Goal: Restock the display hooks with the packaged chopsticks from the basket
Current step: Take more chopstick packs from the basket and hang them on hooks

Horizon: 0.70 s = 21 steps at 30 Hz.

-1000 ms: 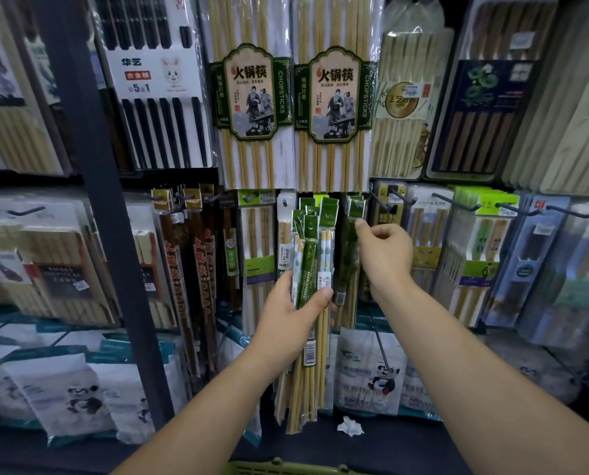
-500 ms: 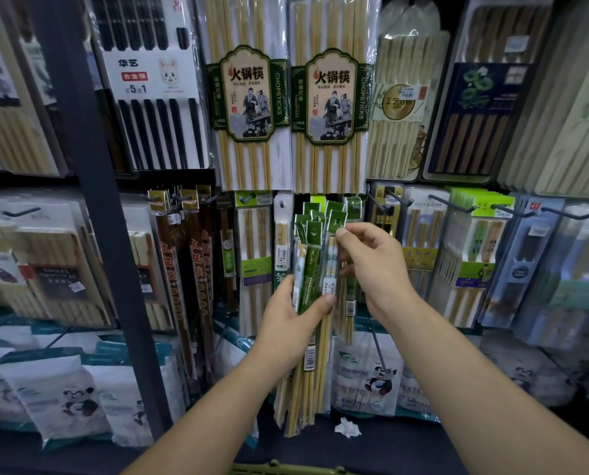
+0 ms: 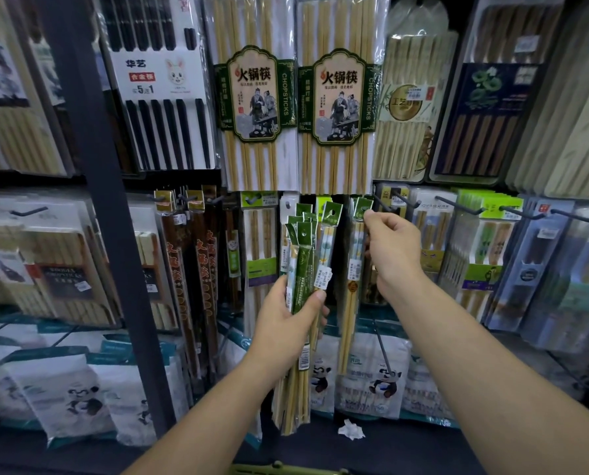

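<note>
My left hand (image 3: 287, 315) grips a bundle of several slim chopstick packs (image 3: 303, 269) with green header cards, held upright in front of the shelf. My right hand (image 3: 390, 248) pinches the green header of a single chopstick pack (image 3: 353, 286), which hangs down to the right of the bundle. Its header sits at the level of a black display hook (image 3: 383, 205); I cannot tell whether the hole is on the hook. A strip of the green basket rim (image 3: 286, 467) shows at the bottom edge.
Large hot-pot chopstick packs (image 3: 255, 108) hang above. More black hooks (image 3: 464, 205) carry packs to the right. A dark upright post (image 3: 94, 186) stands at left. Panda-print bags (image 3: 371, 382) and a crumpled white scrap (image 3: 351, 430) lie on the bottom shelf.
My right hand went from the hook to the bundle, took one pack by its header, and has carried it right and up toward the hook. The left hand has stayed put.
</note>
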### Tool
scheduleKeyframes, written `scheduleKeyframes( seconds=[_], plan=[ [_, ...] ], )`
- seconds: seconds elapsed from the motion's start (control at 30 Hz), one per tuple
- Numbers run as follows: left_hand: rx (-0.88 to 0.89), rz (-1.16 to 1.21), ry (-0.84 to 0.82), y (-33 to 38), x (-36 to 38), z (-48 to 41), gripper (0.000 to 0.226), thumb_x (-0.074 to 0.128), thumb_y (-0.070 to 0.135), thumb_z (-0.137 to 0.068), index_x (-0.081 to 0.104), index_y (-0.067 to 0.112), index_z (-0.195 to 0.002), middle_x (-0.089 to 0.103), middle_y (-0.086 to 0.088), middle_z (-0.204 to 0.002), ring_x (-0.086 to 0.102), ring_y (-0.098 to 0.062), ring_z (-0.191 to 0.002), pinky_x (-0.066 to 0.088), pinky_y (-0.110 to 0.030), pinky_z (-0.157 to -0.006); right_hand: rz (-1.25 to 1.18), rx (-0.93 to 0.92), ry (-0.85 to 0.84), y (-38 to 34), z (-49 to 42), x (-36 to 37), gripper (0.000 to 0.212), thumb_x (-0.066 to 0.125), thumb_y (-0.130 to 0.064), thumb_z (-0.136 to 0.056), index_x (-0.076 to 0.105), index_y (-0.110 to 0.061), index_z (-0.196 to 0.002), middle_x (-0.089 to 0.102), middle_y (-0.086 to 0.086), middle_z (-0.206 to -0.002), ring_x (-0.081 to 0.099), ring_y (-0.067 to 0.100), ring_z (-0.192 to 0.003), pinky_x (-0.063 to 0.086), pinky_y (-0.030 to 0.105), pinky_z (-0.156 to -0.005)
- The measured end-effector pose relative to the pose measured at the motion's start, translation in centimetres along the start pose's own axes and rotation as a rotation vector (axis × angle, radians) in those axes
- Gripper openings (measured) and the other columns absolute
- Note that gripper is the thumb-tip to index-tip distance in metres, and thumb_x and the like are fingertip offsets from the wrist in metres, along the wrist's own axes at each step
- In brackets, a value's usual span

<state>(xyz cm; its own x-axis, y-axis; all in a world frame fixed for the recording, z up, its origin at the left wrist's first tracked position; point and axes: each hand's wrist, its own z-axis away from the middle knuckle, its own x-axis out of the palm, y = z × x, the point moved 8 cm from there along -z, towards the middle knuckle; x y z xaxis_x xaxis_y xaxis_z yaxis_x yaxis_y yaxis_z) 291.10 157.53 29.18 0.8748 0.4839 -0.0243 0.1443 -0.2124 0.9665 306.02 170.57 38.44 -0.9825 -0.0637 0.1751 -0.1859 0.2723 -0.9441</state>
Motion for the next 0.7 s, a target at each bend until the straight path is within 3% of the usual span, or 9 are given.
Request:
scheduleKeyframes(
  seconds=[0.07, 0.23, 0.33, 0.4, 0.47, 0.5, 0.57, 0.6, 0.7],
  plan=[
    [0.0, -0.004, 0.003, 0.2, -0.1, 0.1, 0.079, 0.068, 0.033, -0.098, 0.023, 0.013, -0.16, 0.078, 0.003, -0.089, 0.072, -0.008, -0.094, 0.05, -0.009, -0.076, 0.025, -0.022, 0.01, 0.0, -0.2, 0.1, 0.032, 0.063, -0.021, -0.099, 0.064, 0.005, -0.081, 0.048, 0.002, -0.064, 0.042, 0.009, -0.058, 0.047, 0.022, -0.075],
    [-0.032, -0.026, 0.002, 0.0, 0.0, 0.0, 0.071, 0.068, 0.029, -0.098, 0.031, 0.007, -0.156, 0.077, -0.003, -0.086, 0.074, -0.017, -0.084, 0.057, -0.017, -0.07, 0.097, -0.055, 0.043, 0.7, -1.2, 0.1, 0.033, 0.063, -0.018, -0.097, 0.061, 0.002, -0.072, 0.044, -0.001, -0.056, 0.042, 0.007, -0.054, 0.043, 0.003, -0.053],
    [-0.014, -0.074, -0.016, 0.1, 0.3, 0.1, 0.074, 0.067, 0.03, -0.099, 0.027, 0.011, -0.158, 0.076, 0.02, -0.089, 0.07, 0.007, -0.083, 0.05, -0.004, -0.066, 0.152, -0.054, 0.055, 1.2, -1.9, 0.1, 0.032, 0.065, -0.026, -0.098, 0.067, -0.005, -0.073, 0.057, -0.007, -0.059, 0.049, 0.003, -0.055, 0.044, 0.012, -0.055],
    [0.014, -0.123, -0.003, 0.7, 0.1, 0.1, 0.077, 0.068, 0.037, -0.097, 0.028, 0.014, -0.159, 0.071, 0.032, -0.111, 0.062, 0.015, -0.106, 0.051, -0.008, -0.086, 0.17, -0.059, 0.067, 1.3, -2.0, -0.1, 0.028, 0.067, -0.03, -0.097, 0.071, -0.008, -0.08, 0.065, -0.002, -0.07, 0.057, 0.004, -0.065, 0.041, 0.016, -0.059],
    [0.028, -0.166, -0.004, 0.9, 0.0, 0.0, 0.079, 0.069, 0.047, -0.093, 0.034, 0.017, -0.157, 0.057, 0.012, -0.146, 0.051, -0.006, -0.135, 0.045, -0.035, -0.113, 0.163, -0.074, 0.091, 1.3, -1.7, -0.4, 0.022, 0.068, -0.032, -0.096, 0.07, -0.012, -0.086, 0.065, -0.004, -0.076, 0.058, 0.005, -0.069, 0.04, 0.018, -0.061],
    [0.033, -0.17, -0.005, 1.0, 0.0, 0.1, 0.078, 0.069, 0.048, -0.092, 0.036, 0.017, -0.156, 0.058, 0.009, -0.146, 0.052, -0.009, -0.135, 0.045, -0.037, -0.113, 0.158, -0.078, 0.108, 1.2, -1.3, -0.7, 0.02, 0.068, -0.033, -0.096, 0.068, -0.013, -0.089, 0.063, -0.005, -0.078, 0.057, 0.006, -0.07, 0.04, 0.018, -0.061],
    [0.034, -0.13, -0.01, 0.9, 0.2, 0.1, 0.074, 0.07, 0.041, -0.094, 0.037, 0.014, -0.154, 0.071, 0.02, -0.121, 0.065, 0.004, -0.112, 0.053, -0.018, -0.094, 0.133, -0.062, 0.105, 1.3, -0.4, -1.0, 0.019, 0.067, -0.035, -0.096, 0.066, -0.016, -0.091, 0.063, -0.005, -0.08, 0.058, 0.006, -0.072, 0.041, 0.021, -0.065],
    [0.028, -0.104, -0.015, 0.9, 0.3, 0.2, 0.074, 0.071, 0.041, -0.094, 0.037, 0.013, -0.154, 0.073, 0.022, -0.114, 0.067, 0.005, -0.106, 0.054, -0.016, -0.088, 0.11, -0.048, 0.065, 1.3, 0.2, -0.8, 0.019, 0.065, -0.036, -0.097, 0.068, -0.018, -0.09, 0.066, -0.007, -0.079, 0.06, 0.005, -0.072, 0.043, 0.022, -0.067],
    [0.0, -0.054, -0.018, 0.7, 0.6, 0.5, 0.08, 0.074, 0.058, -0.081, 0.047, 0.016, -0.144, 0.069, -0.007, -0.13, 0.064, -0.028, -0.123, 0.054, -0.052, -0.101, 0.07, -0.054, -0.127, 0.8, 2.1, 0.5, 0.02, 0.064, -0.037, -0.098, 0.073, -0.022, -0.088, 0.071, -0.013, -0.076, 0.062, -0.003, -0.065, 0.047, 0.023, -0.067]
  ],
)
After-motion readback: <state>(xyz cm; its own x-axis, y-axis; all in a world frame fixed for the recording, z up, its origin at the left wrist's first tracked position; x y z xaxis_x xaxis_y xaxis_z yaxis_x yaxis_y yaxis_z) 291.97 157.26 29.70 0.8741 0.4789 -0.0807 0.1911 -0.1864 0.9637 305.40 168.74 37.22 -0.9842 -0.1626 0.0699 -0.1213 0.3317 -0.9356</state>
